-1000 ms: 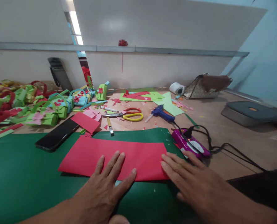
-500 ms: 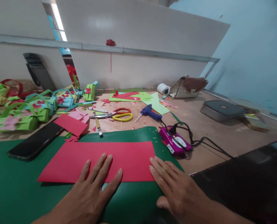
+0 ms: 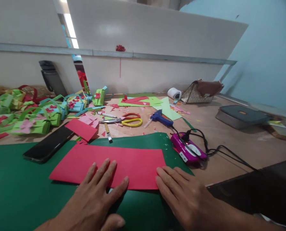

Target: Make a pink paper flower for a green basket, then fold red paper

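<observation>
A folded sheet of red paper (image 3: 138, 160) lies lengthwise on the green mat (image 3: 20, 189). My left hand (image 3: 94, 189) rests on its front edge with the fingers spread, fingertips pressing the paper near its middle. At the sheet's right end, my right hand (image 3: 183, 192) lies flat with the fingers stretched out, the fingertips on the corner. Behind the sheet is a smaller red paper piece (image 3: 82, 129), partly over a black phone (image 3: 47, 144). Scissors (image 3: 123, 120) with red and yellow handles and a utility knife (image 3: 108, 133) lie beyond the mat.
A blue glue gun (image 3: 162, 118) and a purple power strip (image 3: 188, 148) with black cables sit to the right. Small green paper baskets (image 3: 32, 125) crowd the left beside a dark bottle (image 3: 52, 78). A handbag (image 3: 202, 91) and a grey case (image 3: 241, 116) stand at the back right.
The view has shifted a little, so the scene sits further right. My right hand has slid slightly toward me along the paper's right end; my left hand stays on the paper.
</observation>
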Motion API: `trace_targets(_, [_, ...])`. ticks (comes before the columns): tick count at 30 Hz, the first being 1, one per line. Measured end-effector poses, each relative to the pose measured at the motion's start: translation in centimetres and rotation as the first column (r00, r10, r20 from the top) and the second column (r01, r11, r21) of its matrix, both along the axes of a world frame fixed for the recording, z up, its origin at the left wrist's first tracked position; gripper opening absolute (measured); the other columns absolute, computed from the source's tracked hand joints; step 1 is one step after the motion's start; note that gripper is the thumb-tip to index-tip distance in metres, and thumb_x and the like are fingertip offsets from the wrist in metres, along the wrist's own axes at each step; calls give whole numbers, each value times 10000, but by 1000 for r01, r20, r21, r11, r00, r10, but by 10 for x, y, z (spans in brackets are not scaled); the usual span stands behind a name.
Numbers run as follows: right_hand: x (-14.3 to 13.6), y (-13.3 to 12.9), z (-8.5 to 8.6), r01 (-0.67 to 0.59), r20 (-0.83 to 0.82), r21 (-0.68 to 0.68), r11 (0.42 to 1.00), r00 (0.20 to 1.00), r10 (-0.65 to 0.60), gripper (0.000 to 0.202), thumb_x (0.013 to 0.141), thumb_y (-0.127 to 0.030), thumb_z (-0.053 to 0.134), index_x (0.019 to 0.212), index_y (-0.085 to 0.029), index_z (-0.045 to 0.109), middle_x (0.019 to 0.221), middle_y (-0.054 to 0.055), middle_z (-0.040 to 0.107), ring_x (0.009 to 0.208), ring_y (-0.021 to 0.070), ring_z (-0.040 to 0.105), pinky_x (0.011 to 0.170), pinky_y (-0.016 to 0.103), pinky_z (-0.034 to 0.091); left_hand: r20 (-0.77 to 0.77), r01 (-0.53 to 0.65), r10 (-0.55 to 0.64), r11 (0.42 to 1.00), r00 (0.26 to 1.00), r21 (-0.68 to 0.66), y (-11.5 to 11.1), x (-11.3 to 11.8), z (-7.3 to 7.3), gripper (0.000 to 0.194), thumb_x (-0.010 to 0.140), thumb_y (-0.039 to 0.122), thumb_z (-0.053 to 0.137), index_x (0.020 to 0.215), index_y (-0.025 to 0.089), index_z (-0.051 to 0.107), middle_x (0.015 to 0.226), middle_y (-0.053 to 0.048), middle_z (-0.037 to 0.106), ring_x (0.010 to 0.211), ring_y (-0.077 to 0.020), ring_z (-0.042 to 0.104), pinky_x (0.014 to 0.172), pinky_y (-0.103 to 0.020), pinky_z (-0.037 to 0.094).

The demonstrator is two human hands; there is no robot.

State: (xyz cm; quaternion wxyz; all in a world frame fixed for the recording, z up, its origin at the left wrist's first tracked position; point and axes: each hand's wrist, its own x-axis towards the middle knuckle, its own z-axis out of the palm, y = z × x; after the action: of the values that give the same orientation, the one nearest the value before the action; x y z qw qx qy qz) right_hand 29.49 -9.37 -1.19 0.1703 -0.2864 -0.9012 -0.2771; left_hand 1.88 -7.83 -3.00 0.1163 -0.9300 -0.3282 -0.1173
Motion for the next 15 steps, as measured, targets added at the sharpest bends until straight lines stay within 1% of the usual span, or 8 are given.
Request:
trace_targets(3, [-12, 3, 9, -62, -49, -22, 998, 997, 61, 354, 819, -19, 340, 939, -58, 671, 876, 159, 724, 792, 252, 676, 690, 398, 518, 257, -3, -53, 978, 965, 211, 4, 6, -7, 387, 963, 440, 336, 1087, 234, 639, 1147, -95, 676, 1039, -285, 620, 868, -437, 472])
trace_targets(4, [-16, 4, 13, -80, -63, -43, 996, 995, 77, 358, 823, -16, 330, 917, -60, 673, 830, 149, 722, 747, 238, 672, 664, 384, 517, 280, 7, -71, 975, 957, 220, 5, 11, -7, 334, 965, 372, 361, 1067, 209, 634, 1091, -86, 695, 968, -260, 642, 818, -397, 493])
trace_targets(7, [-28, 9, 17, -132, -94, -115, 985, 988, 121, 366, 837, -18, 313, 892, -59, 673, 749, 128, 701, 676, 220, 652, 611, 366, 506, 268, 65, -122, 975, 956, 214, 5, 25, -3, 231, 934, 261, 428, 994, 143, 616, 858, -76, 711, 729, -218, 650, 641, -331, 523])
trace_targets(10, [-33, 15, 13, -217, -124, -234, 948, 973, 192, 310, 876, -52, 352, 897, -76, 660, 747, 108, 688, 692, 209, 641, 641, 356, 506, 190, 93, -130, 977, 973, 192, 4, 33, 5, 188, 860, 120, 435, 924, 130, 611, 724, -60, 670, 622, -205, 617, 540, -296, 509])
trace_targets(11, [-33, 17, 12, -265, -163, -299, 917, 961, 225, 271, 898, -87, 382, 907, -84, 653, 759, 103, 688, 713, 204, 641, 667, 347, 510, 156, 103, -130, 980, 979, 170, 4, 33, 6, 194, 824, 86, 440, 905, 131, 611, 714, -58, 660, 616, -203, 612, 527, -288, 506])
trace_targets(13, [-29, 22, 12, -349, -305, -461, 816, 926, 223, 202, 927, -177, 457, 970, -96, 637, 837, 104, 701, 790, 187, 649, 731, 310, 515, 128, 111, -128, 985, 983, 130, 4, 32, 9, 191, 767, 58, 453, 852, 139, 605, 700, -55, 645, 611, -202, 602, 507, -276, 496])
trace_targets(14, [-26, 24, 13, -379, -400, -536, 755, 901, 168, 195, 929, -216, 490, 1010, -105, 629, 890, 103, 707, 831, 176, 652, 754, 284, 514, 135, 108, -124, 987, 983, 119, 4, 31, 9, 184, 750, 52, 459, 824, 147, 597, 693, -53, 640, 609, -202, 598, 495, -270, 487])
trace_targets(15, [-22, 27, 16, -384, -492, -598, 703, 869, 56, 180, 924, -225, 514, 1021, -125, 629, 920, 90, 711, 848, 159, 656, 759, 254, 510, 147, 101, -117, 989, 982, 112, 5, 30, 9, 180, 736, 45, 463, 802, 156, 588, 693, -51, 639, 610, -204, 595, 483, -266, 477])
